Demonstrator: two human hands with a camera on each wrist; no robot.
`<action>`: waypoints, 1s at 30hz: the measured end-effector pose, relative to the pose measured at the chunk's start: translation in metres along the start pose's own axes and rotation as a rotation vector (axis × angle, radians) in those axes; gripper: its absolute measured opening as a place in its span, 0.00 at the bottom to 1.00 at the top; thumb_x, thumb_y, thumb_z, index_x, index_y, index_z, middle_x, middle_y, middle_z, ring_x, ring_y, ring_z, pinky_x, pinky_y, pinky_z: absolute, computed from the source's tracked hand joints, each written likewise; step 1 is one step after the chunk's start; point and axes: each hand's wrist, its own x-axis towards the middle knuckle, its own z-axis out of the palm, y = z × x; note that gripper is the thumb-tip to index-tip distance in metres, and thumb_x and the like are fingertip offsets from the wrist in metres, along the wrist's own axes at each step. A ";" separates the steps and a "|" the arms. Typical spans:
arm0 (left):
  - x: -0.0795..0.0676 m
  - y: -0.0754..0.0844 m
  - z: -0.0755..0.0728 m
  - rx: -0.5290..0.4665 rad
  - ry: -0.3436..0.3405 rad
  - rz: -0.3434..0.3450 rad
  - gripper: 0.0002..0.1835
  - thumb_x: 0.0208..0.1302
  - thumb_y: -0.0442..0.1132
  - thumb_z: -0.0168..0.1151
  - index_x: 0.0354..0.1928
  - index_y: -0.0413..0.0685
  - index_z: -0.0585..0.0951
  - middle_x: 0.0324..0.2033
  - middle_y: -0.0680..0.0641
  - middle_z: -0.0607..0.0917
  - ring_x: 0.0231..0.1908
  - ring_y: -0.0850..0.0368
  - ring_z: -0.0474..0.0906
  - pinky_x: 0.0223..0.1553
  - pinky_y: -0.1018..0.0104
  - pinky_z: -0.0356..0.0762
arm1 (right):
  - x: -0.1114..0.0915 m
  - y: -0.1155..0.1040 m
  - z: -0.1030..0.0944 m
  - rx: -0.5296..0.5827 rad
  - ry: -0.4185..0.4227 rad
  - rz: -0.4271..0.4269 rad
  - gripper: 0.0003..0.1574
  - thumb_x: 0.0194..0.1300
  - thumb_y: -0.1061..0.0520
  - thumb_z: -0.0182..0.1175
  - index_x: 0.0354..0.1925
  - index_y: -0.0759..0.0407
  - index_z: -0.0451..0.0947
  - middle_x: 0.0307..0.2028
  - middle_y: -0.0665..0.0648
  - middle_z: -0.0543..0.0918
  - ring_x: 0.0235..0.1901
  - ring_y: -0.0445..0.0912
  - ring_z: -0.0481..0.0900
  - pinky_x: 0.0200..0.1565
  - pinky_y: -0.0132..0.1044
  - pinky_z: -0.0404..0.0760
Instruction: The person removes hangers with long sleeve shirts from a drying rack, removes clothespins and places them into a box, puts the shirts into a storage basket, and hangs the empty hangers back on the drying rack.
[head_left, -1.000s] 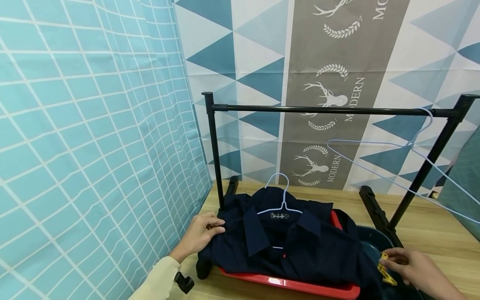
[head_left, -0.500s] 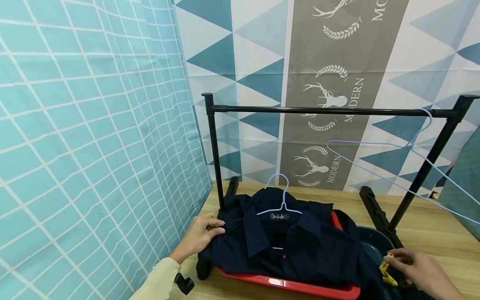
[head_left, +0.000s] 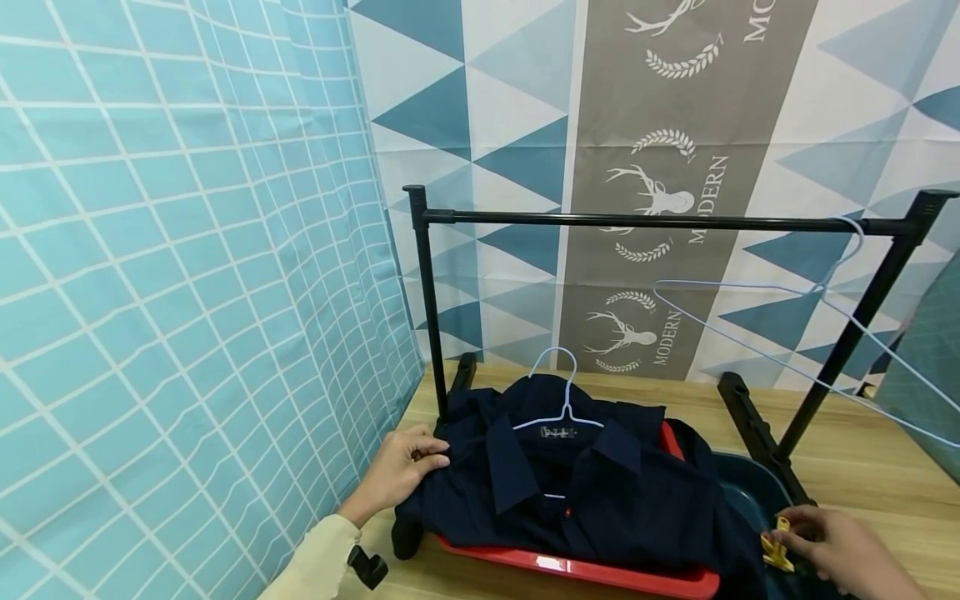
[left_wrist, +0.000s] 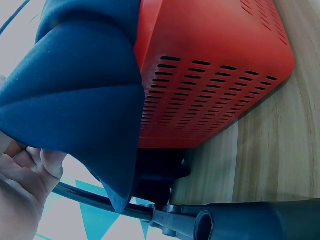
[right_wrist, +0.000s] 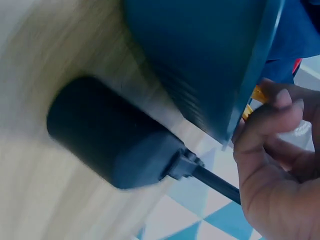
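Observation:
A navy shirt [head_left: 517, 500] with a collar lies spread over a red basket [head_left: 555, 565], and a pale blue hanger [head_left: 567, 392] sits inside its neck with the hook standing up. At the shirt's left shoulder my left hand [head_left: 405, 467] pinches the cloth between thumb and fingers; in the left wrist view the navy fabric [left_wrist: 75, 100] hangs from those fingers. My right hand [head_left: 840, 546] pinches a yellow clothes peg [head_left: 777, 550] over a dark teal basin [head_left: 750, 483]. In the right wrist view only bits of the yellow peg [right_wrist: 257, 95] show beyond the basin's rim.
A black clothes rack [head_left: 645, 221] stands behind the baskets, its feet on the wooden table [head_left: 885, 500]. From the right end of its bar hangs a second pale blue hanger [head_left: 817, 292] with nothing on it. A blue checked curtain [head_left: 187, 250] borders the left side.
The right hand has shifted slightly and lowered, and the yellow peg has turned between its fingers. My left hand and the shirt have stayed in place.

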 end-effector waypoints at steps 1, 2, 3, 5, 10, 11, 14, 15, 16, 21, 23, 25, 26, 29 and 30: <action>0.000 0.000 0.000 0.001 0.001 0.000 0.08 0.64 0.36 0.72 0.44 0.47 0.91 0.29 0.61 0.79 0.27 0.66 0.75 0.29 0.68 0.77 | 0.001 0.000 0.001 -0.018 -0.006 -0.005 0.23 0.70 0.59 0.65 0.52 0.80 0.77 0.32 0.53 0.82 0.25 0.48 0.74 0.29 0.41 0.77; 0.000 0.000 0.000 0.002 0.001 0.000 0.08 0.64 0.36 0.72 0.44 0.47 0.91 0.29 0.61 0.79 0.27 0.66 0.75 0.29 0.68 0.77 | 0.001 0.000 0.001 -0.035 -0.013 -0.009 0.22 0.69 0.61 0.65 0.52 0.80 0.77 0.33 0.54 0.82 0.25 0.47 0.74 0.29 0.41 0.77; 0.000 0.000 0.000 0.003 0.002 0.001 0.08 0.64 0.36 0.72 0.44 0.47 0.91 0.29 0.61 0.79 0.27 0.66 0.75 0.29 0.68 0.77 | 0.002 0.000 0.002 -0.050 -0.018 -0.012 0.21 0.69 0.62 0.65 0.52 0.80 0.77 0.32 0.54 0.82 0.25 0.48 0.74 0.29 0.40 0.78; 0.000 0.000 0.000 0.002 0.003 0.000 0.08 0.64 0.36 0.72 0.44 0.47 0.91 0.29 0.61 0.79 0.27 0.66 0.75 0.29 0.68 0.77 | 0.003 0.000 0.003 -0.069 -0.037 -0.013 0.20 0.69 0.64 0.65 0.52 0.80 0.77 0.32 0.54 0.81 0.26 0.48 0.74 0.30 0.41 0.79; 0.000 0.001 -0.001 -0.002 -0.003 -0.003 0.08 0.65 0.36 0.72 0.45 0.46 0.91 0.29 0.61 0.79 0.27 0.66 0.75 0.28 0.68 0.77 | 0.006 0.003 0.007 -0.058 -0.117 0.010 0.17 0.69 0.65 0.63 0.51 0.78 0.79 0.31 0.53 0.80 0.28 0.48 0.74 0.32 0.43 0.78; 0.000 0.001 -0.001 -0.002 -0.004 -0.004 0.08 0.65 0.36 0.72 0.45 0.46 0.91 0.29 0.60 0.79 0.27 0.66 0.75 0.28 0.68 0.77 | 0.007 0.004 0.008 -0.053 -0.129 0.013 0.16 0.69 0.66 0.63 0.51 0.77 0.79 0.31 0.53 0.80 0.29 0.48 0.74 0.32 0.43 0.78; -0.001 0.002 -0.001 0.000 -0.003 -0.002 0.08 0.65 0.36 0.72 0.45 0.46 0.91 0.28 0.61 0.79 0.27 0.66 0.75 0.28 0.68 0.77 | 0.008 0.007 0.010 -0.061 -0.148 0.005 0.15 0.68 0.65 0.64 0.50 0.75 0.80 0.31 0.53 0.81 0.30 0.49 0.75 0.34 0.45 0.78; -0.001 0.002 -0.001 0.000 -0.002 -0.002 0.08 0.65 0.36 0.72 0.44 0.46 0.91 0.28 0.60 0.79 0.27 0.66 0.75 0.28 0.68 0.77 | 0.009 0.007 0.010 -0.064 -0.151 0.003 0.15 0.68 0.65 0.65 0.49 0.75 0.81 0.32 0.53 0.81 0.31 0.49 0.76 0.35 0.46 0.79; -0.001 0.002 -0.001 0.001 -0.002 -0.001 0.08 0.65 0.36 0.72 0.44 0.46 0.91 0.28 0.60 0.79 0.27 0.66 0.75 0.28 0.68 0.77 | 0.010 0.008 0.010 -0.069 -0.155 0.001 0.15 0.67 0.65 0.66 0.49 0.75 0.81 0.32 0.53 0.82 0.32 0.49 0.77 0.37 0.47 0.80; 0.000 0.003 -0.001 0.003 -0.003 -0.003 0.08 0.65 0.36 0.72 0.44 0.47 0.91 0.29 0.61 0.79 0.27 0.66 0.75 0.29 0.68 0.77 | 0.011 0.002 0.006 -0.069 -0.156 -0.003 0.14 0.67 0.65 0.66 0.47 0.75 0.82 0.33 0.55 0.84 0.32 0.50 0.78 0.39 0.49 0.82; 0.000 0.003 -0.001 0.003 -0.002 -0.005 0.08 0.65 0.36 0.72 0.44 0.47 0.91 0.29 0.61 0.79 0.27 0.66 0.75 0.29 0.68 0.77 | 0.009 -0.006 0.003 -0.071 -0.102 -0.038 0.13 0.68 0.64 0.65 0.47 0.75 0.82 0.34 0.55 0.84 0.31 0.49 0.78 0.37 0.48 0.81; 0.000 0.003 -0.001 0.006 -0.001 -0.008 0.08 0.65 0.36 0.72 0.44 0.47 0.91 0.29 0.61 0.79 0.27 0.66 0.75 0.29 0.68 0.77 | 0.006 -0.019 -0.002 -0.084 -0.007 -0.096 0.13 0.71 0.62 0.63 0.47 0.74 0.83 0.33 0.55 0.85 0.30 0.48 0.77 0.34 0.45 0.80; 0.000 0.003 -0.001 0.007 0.000 -0.008 0.08 0.65 0.36 0.72 0.44 0.47 0.91 0.29 0.61 0.79 0.27 0.66 0.75 0.29 0.68 0.77 | 0.003 -0.026 -0.006 -0.083 0.041 -0.126 0.13 0.73 0.61 0.61 0.46 0.73 0.83 0.33 0.54 0.84 0.29 0.47 0.75 0.32 0.43 0.78; 0.000 0.004 -0.001 0.009 0.004 -0.010 0.07 0.65 0.36 0.72 0.44 0.47 0.91 0.29 0.61 0.80 0.27 0.66 0.76 0.29 0.68 0.77 | -0.006 -0.048 -0.015 -0.100 0.174 -0.210 0.19 0.79 0.52 0.57 0.49 0.66 0.85 0.30 0.50 0.81 0.26 0.44 0.71 0.29 0.39 0.70; 0.000 0.003 -0.001 0.009 0.007 -0.009 0.07 0.64 0.36 0.72 0.44 0.47 0.91 0.30 0.60 0.80 0.27 0.66 0.76 0.29 0.68 0.77 | -0.010 -0.055 -0.017 -0.097 0.211 -0.253 0.20 0.79 0.49 0.56 0.50 0.63 0.85 0.29 0.49 0.80 0.25 0.42 0.70 0.28 0.38 0.68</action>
